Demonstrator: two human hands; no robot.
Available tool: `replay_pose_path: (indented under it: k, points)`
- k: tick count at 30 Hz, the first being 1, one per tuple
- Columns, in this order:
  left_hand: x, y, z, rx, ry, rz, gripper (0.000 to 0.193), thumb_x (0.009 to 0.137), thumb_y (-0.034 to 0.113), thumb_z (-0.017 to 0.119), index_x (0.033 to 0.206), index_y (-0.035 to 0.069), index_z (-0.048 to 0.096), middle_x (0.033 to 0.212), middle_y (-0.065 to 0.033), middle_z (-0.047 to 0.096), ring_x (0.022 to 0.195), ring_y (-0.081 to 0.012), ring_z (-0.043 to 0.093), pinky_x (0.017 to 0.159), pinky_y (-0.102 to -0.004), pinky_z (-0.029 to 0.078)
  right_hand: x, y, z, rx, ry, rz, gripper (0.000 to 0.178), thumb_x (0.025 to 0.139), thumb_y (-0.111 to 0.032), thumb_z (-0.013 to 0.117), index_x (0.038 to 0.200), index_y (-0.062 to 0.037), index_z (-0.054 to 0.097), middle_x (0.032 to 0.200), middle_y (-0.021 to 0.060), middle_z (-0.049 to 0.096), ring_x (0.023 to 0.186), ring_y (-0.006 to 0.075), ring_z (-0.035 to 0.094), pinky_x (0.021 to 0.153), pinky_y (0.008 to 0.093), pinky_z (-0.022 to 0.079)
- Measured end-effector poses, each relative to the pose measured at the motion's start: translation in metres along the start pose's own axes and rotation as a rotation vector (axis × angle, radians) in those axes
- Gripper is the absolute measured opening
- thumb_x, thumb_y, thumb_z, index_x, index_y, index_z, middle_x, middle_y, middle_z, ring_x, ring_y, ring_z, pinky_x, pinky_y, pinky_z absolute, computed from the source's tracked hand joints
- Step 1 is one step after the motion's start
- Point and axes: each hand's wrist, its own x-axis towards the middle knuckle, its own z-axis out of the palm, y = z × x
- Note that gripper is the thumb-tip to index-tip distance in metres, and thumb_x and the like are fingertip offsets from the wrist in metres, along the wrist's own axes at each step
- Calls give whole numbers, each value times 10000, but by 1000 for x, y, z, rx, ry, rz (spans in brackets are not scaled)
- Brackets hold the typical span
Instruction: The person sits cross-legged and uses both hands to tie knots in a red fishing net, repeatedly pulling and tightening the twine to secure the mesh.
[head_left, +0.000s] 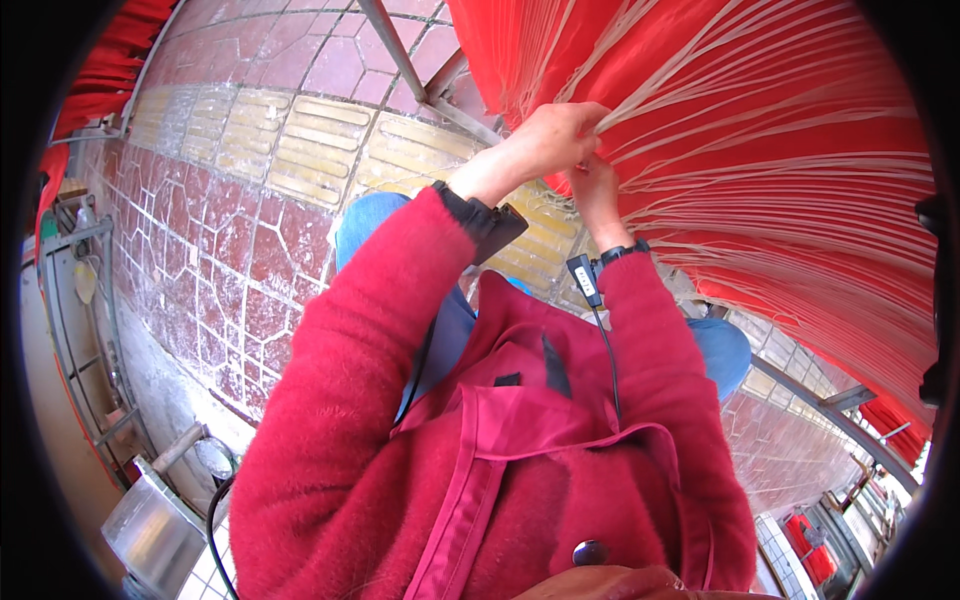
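Long, thin, pale noodle-like strands [770, 175] spread in a fan across a large red cloth [690, 75] at the upper right. They converge toward my two hands, which are close together at the cloth's left edge. My left hand [545, 140] is closed, its fingertips pinching the gathered ends of the strands. Just below and to its right, my right hand [597, 195] is also closed on strands, with its fingers bent and partly hidden behind the left hand. Exactly how many strands each hand holds cannot be made out.
A metal frame bar [393, 50] runs beside the cloth, and another bar [835, 415] passes at the lower right. Yellow ribbed tiles [315, 140] cross the reddish paving [215, 250], dusted white. At the lower left stand a metal container [155, 530] and a metal rack [85, 300].
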Motion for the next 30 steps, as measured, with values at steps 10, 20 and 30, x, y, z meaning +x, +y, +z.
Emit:
replay_pose_path:
  k: [10,20,30]
  points:
    - [4,25,-12,-557,38,203,350,871,121,653,1197,3,605,1066,-101,687,1041,-184,636,911,-325,503,-7,-68,-40,627,204,-114,290,978,-109,542,1246,1,537,1185,116,629,1127,200,592,946,337,478]
    - [2,38,-29,-701,9,149,254,907,196,709,1083,23,651,994,4,657,946,-76,601,885,-255,483,-15,-169,-90,862,404,-338,242,1026,-201,505,1197,-31,523,1172,96,590,1093,180,575,942,383,501]
    - [-2,46,-28,-722,-78,162,286,903,234,712,1097,30,659,1005,-7,660,976,-78,588,908,-262,464,-13,-180,-98,881,529,-260,125,967,-155,619,1008,-41,591,915,42,650,816,108,610,734,258,514]
